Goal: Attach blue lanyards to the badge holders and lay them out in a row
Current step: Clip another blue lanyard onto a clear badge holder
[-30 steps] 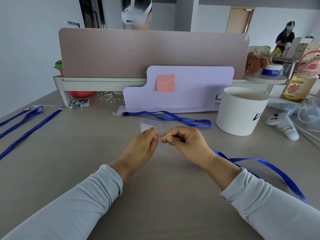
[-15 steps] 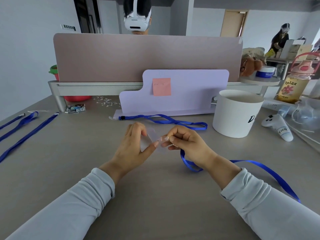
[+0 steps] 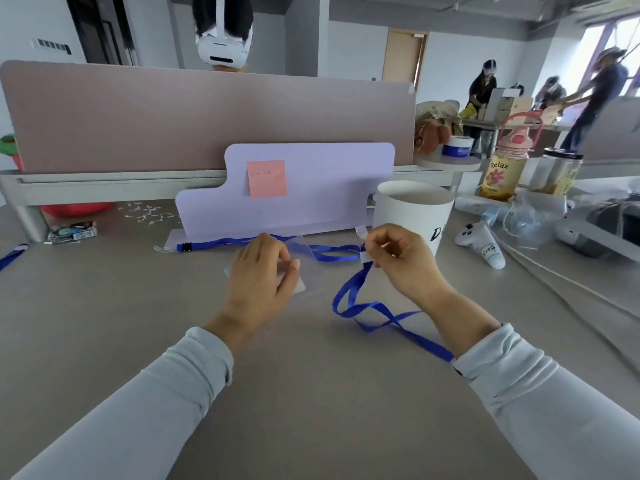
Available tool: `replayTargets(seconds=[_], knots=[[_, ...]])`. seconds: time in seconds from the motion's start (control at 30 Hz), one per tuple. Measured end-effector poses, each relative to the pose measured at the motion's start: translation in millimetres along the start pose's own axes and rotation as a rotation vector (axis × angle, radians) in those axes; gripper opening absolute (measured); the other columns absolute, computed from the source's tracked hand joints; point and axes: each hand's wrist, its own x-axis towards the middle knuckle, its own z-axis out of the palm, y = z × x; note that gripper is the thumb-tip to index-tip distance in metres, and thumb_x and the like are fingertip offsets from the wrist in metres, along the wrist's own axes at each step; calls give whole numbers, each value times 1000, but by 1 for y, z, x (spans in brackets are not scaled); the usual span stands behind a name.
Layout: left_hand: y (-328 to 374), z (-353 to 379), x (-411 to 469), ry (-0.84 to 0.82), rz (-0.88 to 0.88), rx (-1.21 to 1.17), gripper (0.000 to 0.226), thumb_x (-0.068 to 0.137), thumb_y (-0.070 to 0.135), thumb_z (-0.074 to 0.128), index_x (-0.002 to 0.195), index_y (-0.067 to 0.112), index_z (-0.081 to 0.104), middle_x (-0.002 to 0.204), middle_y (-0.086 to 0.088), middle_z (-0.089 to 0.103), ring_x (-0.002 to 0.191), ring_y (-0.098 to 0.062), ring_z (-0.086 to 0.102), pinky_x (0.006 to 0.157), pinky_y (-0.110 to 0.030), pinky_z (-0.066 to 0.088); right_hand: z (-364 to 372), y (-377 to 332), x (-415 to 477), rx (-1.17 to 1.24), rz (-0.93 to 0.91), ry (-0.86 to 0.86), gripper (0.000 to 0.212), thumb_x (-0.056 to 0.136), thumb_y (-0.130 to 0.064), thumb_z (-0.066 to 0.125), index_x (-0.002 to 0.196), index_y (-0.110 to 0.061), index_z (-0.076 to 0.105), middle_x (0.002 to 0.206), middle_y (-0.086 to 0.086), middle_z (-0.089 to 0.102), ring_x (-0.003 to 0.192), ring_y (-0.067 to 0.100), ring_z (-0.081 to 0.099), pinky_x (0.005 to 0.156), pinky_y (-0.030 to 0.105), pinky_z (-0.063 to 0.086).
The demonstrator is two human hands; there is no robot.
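Observation:
My left hand [image 3: 261,271] holds a clear badge holder [image 3: 300,258] above the grey desk, fingers curled over it. My right hand [image 3: 398,258] pinches the clip end of a blue lanyard [image 3: 367,313], lifted apart from the holder. Its strap loops down onto the desk and runs under my right sleeve. A second blue lanyard [image 3: 221,242] with a black buckle lies flat behind my hands, along the foot of the lilac board.
A lilac board [image 3: 311,188] with a pink note stands behind the hands. A white paper tub [image 3: 412,216] sits close to my right hand, a white controller [image 3: 485,245] beyond it. Another blue lanyard end [image 3: 10,256] shows at the left edge.
My hands have drawn apart: the right one rose to the right with the lanyard clip, and the left one kept the badge holder. The view tilted up and right.

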Motion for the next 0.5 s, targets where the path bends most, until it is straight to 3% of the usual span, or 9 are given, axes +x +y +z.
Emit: replayTargets(seconds=[0.17, 0.3, 0.4, 0.5], knots=[[21, 23, 8, -50, 105, 3, 23, 82, 29, 51, 77, 7, 48, 75, -9, 53, 65, -18, 45, 63, -29, 34, -27, 33, -16, -275, 151, -42, 13, 91, -13, 53, 89, -20, 65, 83, -4, 64, 62, 2, 51, 53, 3, 39], [28, 27, 8, -68, 183, -7, 26, 80, 32, 44, 78, 7, 49, 76, -9, 53, 64, -22, 49, 63, -29, 36, -52, 55, -30, -410, 297, -34, 16, 88, -17, 58, 103, -17, 58, 78, -7, 60, 63, 5, 51, 55, 14, 40], [25, 22, 7, -79, 185, -2, 27, 79, 32, 43, 78, 6, 51, 77, -9, 54, 65, -25, 52, 64, -30, 37, -65, 61, -35, -518, 376, -59, 21, 84, -19, 62, 103, -15, 54, 86, -4, 58, 72, 12, 52, 63, 24, 40], [16, 15, 8, -84, 172, 21, 27, 79, 32, 43, 77, 7, 52, 77, -8, 54, 64, -27, 53, 64, -32, 39, -64, 56, -31, -593, 312, -58, 10, 84, -19, 61, 92, -17, 56, 97, 1, 57, 84, 16, 52, 72, 25, 39]])
